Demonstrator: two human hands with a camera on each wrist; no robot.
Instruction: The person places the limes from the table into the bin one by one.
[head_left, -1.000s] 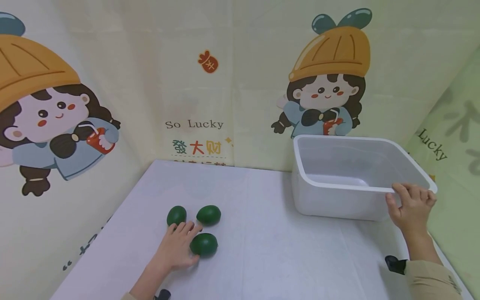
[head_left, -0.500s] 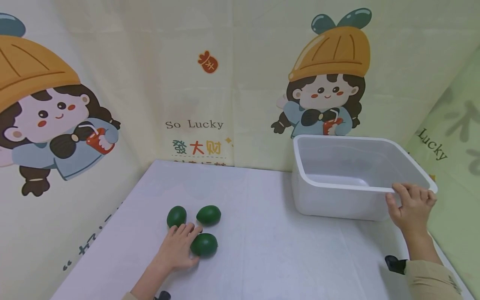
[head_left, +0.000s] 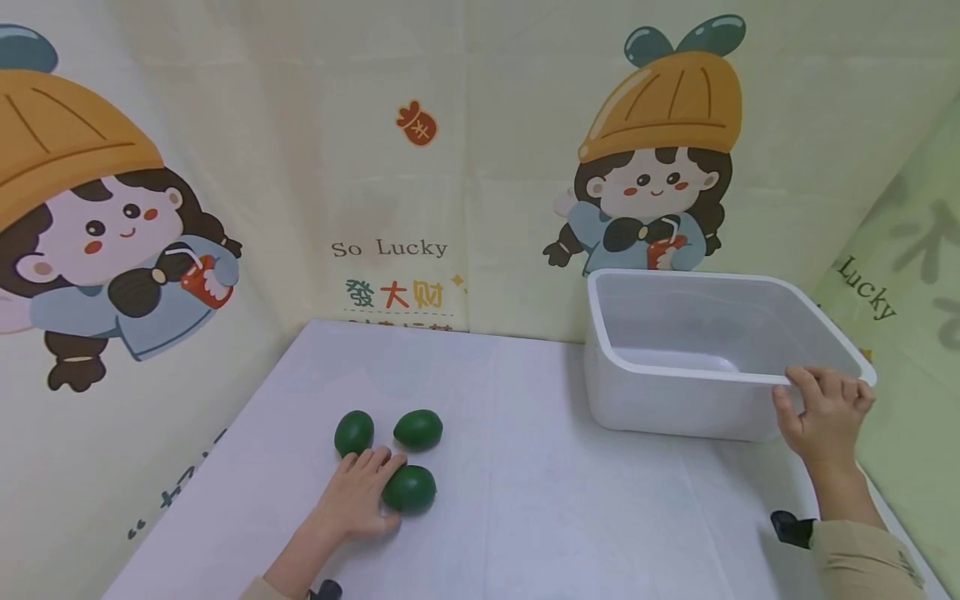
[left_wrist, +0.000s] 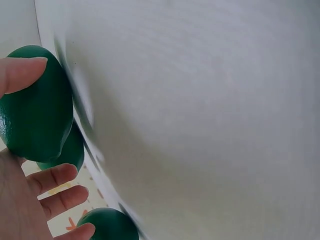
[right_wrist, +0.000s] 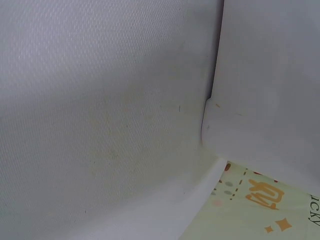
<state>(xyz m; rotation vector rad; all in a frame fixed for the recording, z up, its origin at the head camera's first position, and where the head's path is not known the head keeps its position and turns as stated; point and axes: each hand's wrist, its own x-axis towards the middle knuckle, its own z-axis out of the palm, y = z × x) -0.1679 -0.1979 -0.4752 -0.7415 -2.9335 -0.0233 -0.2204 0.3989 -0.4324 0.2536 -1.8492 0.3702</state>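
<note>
Three dark green limes lie on the white table. My left hand [head_left: 354, 498] holds the nearest lime [head_left: 411, 489] between thumb and index finger at its left side. In the left wrist view the thumb crosses this lime [left_wrist: 37, 115], while the index finger is hidden behind it. Just beyond my fingertips are the left rear lime [head_left: 354, 433] and the right rear lime [head_left: 418, 429]. My right hand [head_left: 825, 417] grips the near right rim of a white plastic bin [head_left: 675, 404], fingers over the edge and thumb outside. No hand shows in the right wrist view.
The bin stands at the back right of the white-covered table [head_left: 525, 500], close to the printed cloth backdrop [head_left: 510, 167]. Its visible inside holds nothing. Another cloth wall [head_left: 915, 375] rises along the right edge.
Both hands, the limes and the bin stay in nearly the same places. The left index finger lies slightly closer against the nearest lime, and the head view has shifted a little.
</note>
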